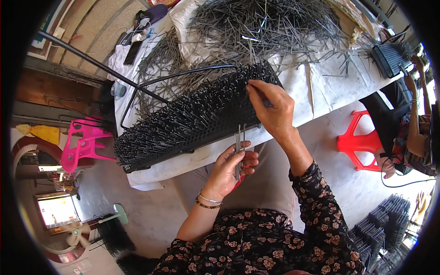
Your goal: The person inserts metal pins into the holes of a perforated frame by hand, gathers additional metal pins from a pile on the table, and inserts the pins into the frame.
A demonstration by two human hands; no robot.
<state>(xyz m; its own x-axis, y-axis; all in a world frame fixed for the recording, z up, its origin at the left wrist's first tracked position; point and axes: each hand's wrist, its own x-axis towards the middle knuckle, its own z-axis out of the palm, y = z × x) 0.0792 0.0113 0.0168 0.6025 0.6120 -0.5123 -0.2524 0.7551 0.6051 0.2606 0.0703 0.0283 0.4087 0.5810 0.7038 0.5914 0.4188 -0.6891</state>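
Note:
In front of me a long black rack lies slantwise on the table, densely filled with thin dark upright pieces. Part of its near side shows bare rows of small holes. My left hand is below the rack's near edge, closed around a few thin grey metal strips that point up. At the rack's right part, my right hand has thumb and forefinger pinched together over the upright pieces. Whatever is between those fingertips is too small to make out. A large heap of loose thin grey strips covers the table behind the rack.
Black metal rods cross over the rack from the left. A phone lies at the far left. Another person works at the right with a smaller rack, near a red stool. A pink stool stands left.

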